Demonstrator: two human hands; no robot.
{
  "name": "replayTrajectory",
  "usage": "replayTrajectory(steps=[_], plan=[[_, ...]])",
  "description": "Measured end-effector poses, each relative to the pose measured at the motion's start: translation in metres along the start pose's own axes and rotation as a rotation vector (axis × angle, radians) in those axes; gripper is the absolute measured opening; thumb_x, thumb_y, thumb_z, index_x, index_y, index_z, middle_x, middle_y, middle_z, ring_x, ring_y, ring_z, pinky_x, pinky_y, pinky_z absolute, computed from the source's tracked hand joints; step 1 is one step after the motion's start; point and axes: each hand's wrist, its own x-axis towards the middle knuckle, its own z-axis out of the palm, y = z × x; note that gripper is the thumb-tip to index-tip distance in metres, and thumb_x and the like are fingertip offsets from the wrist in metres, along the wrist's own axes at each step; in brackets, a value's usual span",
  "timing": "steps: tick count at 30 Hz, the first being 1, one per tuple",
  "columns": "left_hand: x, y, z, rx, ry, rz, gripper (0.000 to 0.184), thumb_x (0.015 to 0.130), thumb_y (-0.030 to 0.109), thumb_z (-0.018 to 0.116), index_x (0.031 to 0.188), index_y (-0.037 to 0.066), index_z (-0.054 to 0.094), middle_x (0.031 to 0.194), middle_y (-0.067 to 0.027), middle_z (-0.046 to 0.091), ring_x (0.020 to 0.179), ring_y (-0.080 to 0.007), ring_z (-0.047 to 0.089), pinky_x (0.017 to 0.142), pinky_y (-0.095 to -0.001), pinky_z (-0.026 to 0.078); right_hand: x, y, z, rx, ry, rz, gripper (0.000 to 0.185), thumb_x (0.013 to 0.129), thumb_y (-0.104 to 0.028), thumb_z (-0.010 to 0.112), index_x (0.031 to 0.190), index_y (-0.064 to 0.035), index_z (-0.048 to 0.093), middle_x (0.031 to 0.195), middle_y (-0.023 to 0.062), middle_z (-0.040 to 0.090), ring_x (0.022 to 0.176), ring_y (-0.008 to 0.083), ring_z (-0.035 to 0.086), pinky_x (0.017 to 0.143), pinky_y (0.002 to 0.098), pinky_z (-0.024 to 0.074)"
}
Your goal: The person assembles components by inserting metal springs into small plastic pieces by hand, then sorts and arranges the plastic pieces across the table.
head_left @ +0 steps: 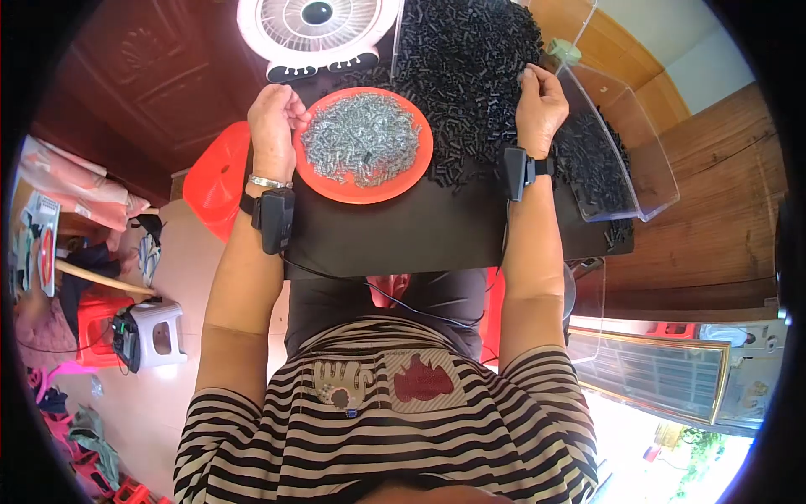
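Note:
My left hand [275, 122] is closed with curled fingers at the left rim of an orange-red plate [367, 195]. Anything inside those fingers is too small to make out. A heap of small silvery metal pieces [361, 139] fills the plate, and one dark piece lies among them. Over the right part of a large pile of short black tubular pieces [457, 84], my right hand [541, 105] has thumb and fingers pinched together. Whatever sits in that pinch cannot be made out.
A white round fan [317, 42] stands behind the plate. A clear plastic bin [655, 189] with more black pieces is at the right of the dark table [378, 239]. Cables from my wrist devices cross the table's front edge. A red stool [217, 185] stands left.

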Motion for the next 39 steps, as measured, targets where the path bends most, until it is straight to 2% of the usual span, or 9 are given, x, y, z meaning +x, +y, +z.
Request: replayTrajectory(steps=[3,6,7,10,13,19,23,33,39], plan=[[-0.002,0.0,0.002,0.013,-0.001,-0.002,0.02,0.097,0.02,0.053,0.081,0.009,0.057,0.069,-0.0014,0.058,0.059,-0.0128,0.058,0.055,-0.0255,0.044,-0.007,-0.002,0.005,-0.138,-0.119,-0.018,0.018,0.09,-0.013,0.069,0.104,-0.0029,0.074,0.081,0.0067,0.072,0.071,0.0115,0.064,0.069,0.0283,0.0514],[-0.001,-0.002,0.002,0.024,-0.002,-0.022,0.02,0.097,0.021,0.053,0.081,0.009,0.057,0.069,-0.0009,0.058,0.059,-0.0124,0.058,0.056,-0.0251,0.044,-0.014,-0.001,0.009,-0.436,-0.361,-0.235,0.02,0.087,-0.015,0.067,0.103,-0.0052,0.074,0.099,0.0134,0.073,0.093,0.0295,0.07,0.084,0.0386,0.0536],[-0.001,-0.002,0.002,0.035,-0.003,-0.026,0.02,0.097,0.021,0.054,0.081,0.009,0.057,0.069,-0.0008,0.059,0.059,-0.0123,0.058,0.056,-0.0251,0.044,-0.018,0.006,0.012,-0.507,-0.42,-0.255,0.023,0.088,-0.016,0.066,0.108,-0.0065,0.074,0.105,0.0143,0.073,0.097,0.0321,0.07,0.085,0.0373,0.0539],[-0.002,-0.005,0.0,0.055,-0.027,-0.036,0.019,0.098,0.022,0.053,0.083,0.01,0.056,0.072,-0.0005,0.059,0.062,-0.0127,0.06,0.059,-0.0253,0.046,-0.027,0.007,0.018,-0.712,-0.509,-0.329,0.021,0.087,-0.017,0.066,0.103,-0.0072,0.075,0.105,0.0125,0.071,0.104,0.0324,0.065,0.092,0.0415,0.0508],[-0.002,-0.005,0.0,0.056,-0.04,-0.034,0.019,0.099,0.023,0.052,0.085,0.011,0.056,0.073,-0.0004,0.059,0.064,-0.0129,0.06,0.06,-0.0254,0.046,-0.029,0.008,0.021,-0.803,-0.532,-0.37,0.019,0.087,-0.017,0.066,0.101,-0.0067,0.075,0.102,0.0123,0.071,0.101,0.0333,0.064,0.09,0.0425,0.0512],[-0.002,-0.002,0.002,0.002,-0.024,-0.021,0.021,0.097,0.022,0.054,0.081,0.009,0.057,0.069,-0.0005,0.058,0.06,-0.0123,0.058,0.057,-0.0252,0.044,-0.023,0.003,0.011,-0.668,-0.482,-0.259,0.016,0.085,-0.019,0.069,0.097,-0.0097,0.075,0.099,0.0114,0.069,0.101,0.0326,0.063,0.088,0.0432,0.0522],[-0.003,0.0,0.004,-0.003,-0.023,-0.022,0.02,0.097,0.022,0.054,0.081,0.009,0.057,0.069,-0.0003,0.058,0.06,-0.0122,0.058,0.057,-0.0251,0.044,-0.024,-0.002,0.005,-0.692,-0.592,-0.295,0.012,0.083,-0.02,0.071,0.091,-0.012,0.077,0.097,0.0102,0.068,0.098,0.0319,0.062,0.086,0.0425,0.0523],[-0.003,-0.004,0.005,0.022,-0.035,-0.046,0.021,0.097,0.021,0.054,0.08,0.01,0.058,0.069,0.0001,0.058,0.06,-0.0107,0.057,0.056,-0.0233,0.043,-0.02,0.016,0.008,-0.94,-0.62,-0.373,0.01,0.082,-0.019,0.071,0.089,-0.0126,0.075,0.093,0.0107,0.067,0.095,0.0326,0.063,0.083,0.0424,0.0534],[-0.001,-0.008,0.004,0.022,-0.054,-0.05,0.022,0.098,0.021,0.053,0.08,0.009,0.058,0.07,0.0002,0.057,0.061,-0.0099,0.057,0.057,-0.023,0.043,-0.01,0.012,-0.01,-0.742,-0.707,-0.119,0.012,0.084,-0.014,0.067,0.092,-0.0107,0.076,0.096,0.0127,0.069,0.096,0.0334,0.064,0.085,0.0434,0.0529]])
